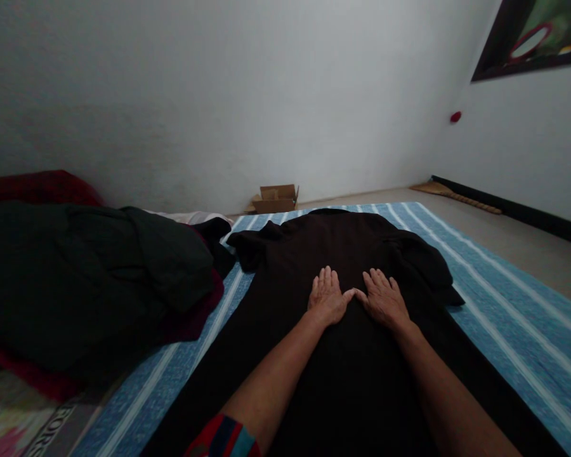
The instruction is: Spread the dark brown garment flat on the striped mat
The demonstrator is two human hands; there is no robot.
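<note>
Blue striped mat (pixel 504 317) on the floor, carrying a dark garment (pixel 342 381) laid flat and lengthwise, its far end toward the wall. The garment lies along the middle of the mat, with its two short sleeves folded or bunched at the far corners. Your left hand (pixel 327 297) and right hand (pixel 384 298) rest palm-down on its upper middle, side by side, thumbs touching at the tips; the fingers of both hands lie flat, extended and only slightly apart, clamped on nothing.

To smooth the cloth well, keep both palms flat and press evenly — judged from the hand position, an outward stroke from the centre line toward each sleeve would carry wrinkles off the edges rather than trap them. Avoid pinching the fabric, which would likely raise new folds.

To your left, a heap of dark clothes (pixel 90 279) sits over red fabric (pixel 33 187), overlapping the mat's edge. Against the far wall stands a small open cardboard box (pixel 276 198). A framed picture (pixel 533 38) hangs on the right wall.

Hard to make out: the garment is near-black in dim light, so seams, creases and collar cannot be read — whether it faces up or down is unclear. Its near end is cut off by the lower frame edge. The long object (pixel 454 195) along the right wall base is too small to identify, and the picture is cropped.
</note>
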